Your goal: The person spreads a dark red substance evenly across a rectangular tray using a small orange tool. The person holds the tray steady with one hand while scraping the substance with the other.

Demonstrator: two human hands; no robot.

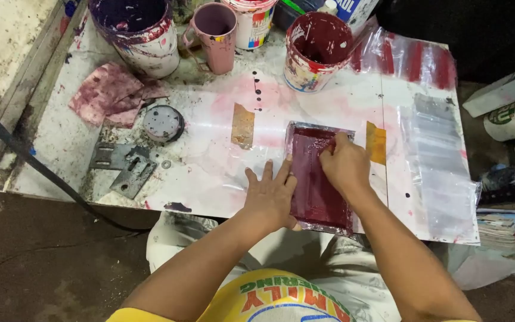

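A small rectangular frame [316,194] coated in dark red paint lies on a plastic-covered table [210,167]. My left hand [271,195] rests flat on the frame's left edge with fingers spread, pressing it down. My right hand [344,164] is closed over something small on the frame's upper right part; what it grips is hidden by the fingers. Two strips of tan tape [242,125] are stuck on the plastic, one to the left and one to the right of the frame.
Paint cans stand along the far edge: a purple-stained bucket [138,33], a pink mug [216,33], a red-filled can [316,50]. A stained rag [111,95], a round lid [163,123] and a metal bracket [125,166] lie at left. A black cable [25,158] crosses the left side.
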